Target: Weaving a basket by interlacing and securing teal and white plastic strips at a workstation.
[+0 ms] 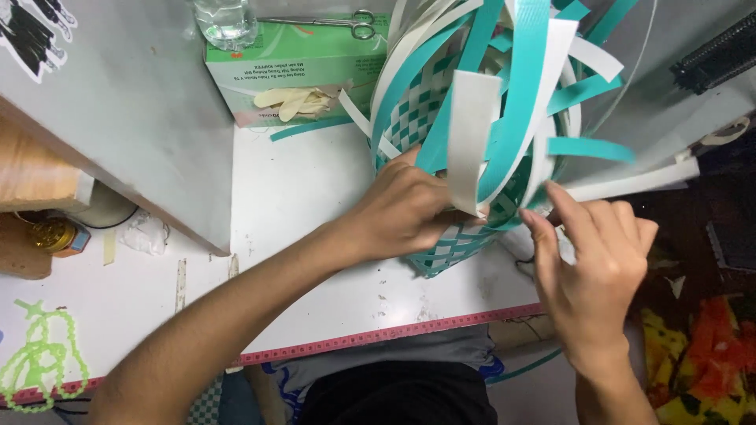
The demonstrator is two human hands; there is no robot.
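Both hands at frame centre: left hand (405,208) pinches a white strip (471,142) of the half-woven basket (441,110); right hand (594,267) grips its rim, fingertips hidden.

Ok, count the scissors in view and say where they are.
1. The scissors lie on top of the green box at the back of the table, left of the woven basket. The basket may hide others.

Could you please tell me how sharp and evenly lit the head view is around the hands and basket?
Head view: bright, even light on the white table; basket weave fairly sharp; right hand slightly motion-blurred, left hand clearer; the floor at right is dark.
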